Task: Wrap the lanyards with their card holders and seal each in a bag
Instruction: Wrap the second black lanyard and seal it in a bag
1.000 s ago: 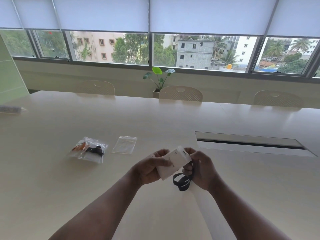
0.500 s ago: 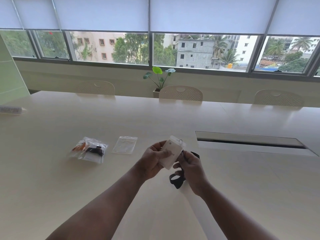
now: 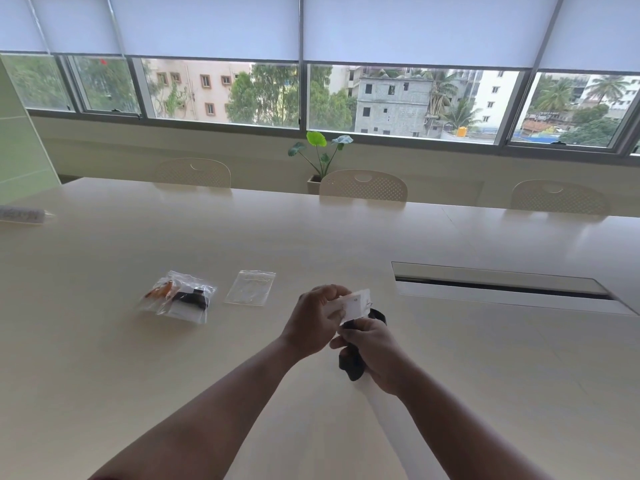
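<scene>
we hold a white rectangular plastic card holder point(image 3: 355, 304) above the pale wooden bench point(image 3: 450, 375), a little in front of the long recessed slot point(image 3: 498, 287) in the bench top. our left hand point(image 3: 313, 323) grips the left end of the card holder, with its fingers point(image 3: 330, 294) curled over the top edge. our right hand point(image 3: 375, 355) is just below the card holder, its fingers closed around the black fabric lanyard point(image 3: 351, 365), and a loop of it hangs down under the hand. to the left of the slot an empty clear plastic zip bag point(image 3: 250, 287) lies flat on the bench. further left of the slot lie two filled clear bags point(image 3: 178, 301), overlapping each other, one with an orange lanyard inside and one with a black one.
</scene>
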The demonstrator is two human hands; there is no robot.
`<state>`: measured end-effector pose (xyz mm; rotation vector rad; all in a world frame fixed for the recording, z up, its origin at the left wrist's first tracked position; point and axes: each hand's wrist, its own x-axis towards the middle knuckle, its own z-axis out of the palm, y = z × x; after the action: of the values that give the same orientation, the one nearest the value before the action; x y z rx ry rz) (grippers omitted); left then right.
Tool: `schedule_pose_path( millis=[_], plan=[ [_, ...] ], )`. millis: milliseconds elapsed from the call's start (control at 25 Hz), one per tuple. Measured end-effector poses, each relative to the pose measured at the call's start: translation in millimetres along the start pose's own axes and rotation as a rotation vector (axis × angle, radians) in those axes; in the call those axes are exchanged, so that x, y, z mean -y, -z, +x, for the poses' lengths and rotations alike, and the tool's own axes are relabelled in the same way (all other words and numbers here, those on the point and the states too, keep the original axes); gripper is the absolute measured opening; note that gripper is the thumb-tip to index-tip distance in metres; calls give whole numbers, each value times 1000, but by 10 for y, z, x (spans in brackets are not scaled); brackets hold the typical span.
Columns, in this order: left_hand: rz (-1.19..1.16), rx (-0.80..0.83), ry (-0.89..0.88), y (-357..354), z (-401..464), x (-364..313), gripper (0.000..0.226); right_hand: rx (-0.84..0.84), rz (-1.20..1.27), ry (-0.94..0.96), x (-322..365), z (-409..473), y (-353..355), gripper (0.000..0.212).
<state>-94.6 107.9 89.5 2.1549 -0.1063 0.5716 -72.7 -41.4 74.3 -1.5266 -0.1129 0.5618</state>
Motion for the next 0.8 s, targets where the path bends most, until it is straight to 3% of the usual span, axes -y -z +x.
schedule_pose_path(
  millis=[160, 400, 560, 640, 720, 800],
  plan=[
    [-25, 56, -131, -36, -42, 23, 11, 7, 65, 56, 64, -14, 25, 25],
    [-81, 3, -129, -69, -21, 93, 16, 38, 230, 90, 154, -102, 72, 27],
    [103, -44, -176, -54, -22, 5, 16, 25, 192, 143, 141, -147, 46, 31],
    [101, 108, -43, 31, -7, 4, 31, 9, 204, 159, 126, -141, 59, 32],
    [-195, 306, 177, 158, 25, -30, 66, -2, 218, 168, 141, -136, 89, 29],
    [-550, 251, 345, 195, 91, -57, 94, 16, 201, 175, 171, -133, 107, 31]
  ],
)
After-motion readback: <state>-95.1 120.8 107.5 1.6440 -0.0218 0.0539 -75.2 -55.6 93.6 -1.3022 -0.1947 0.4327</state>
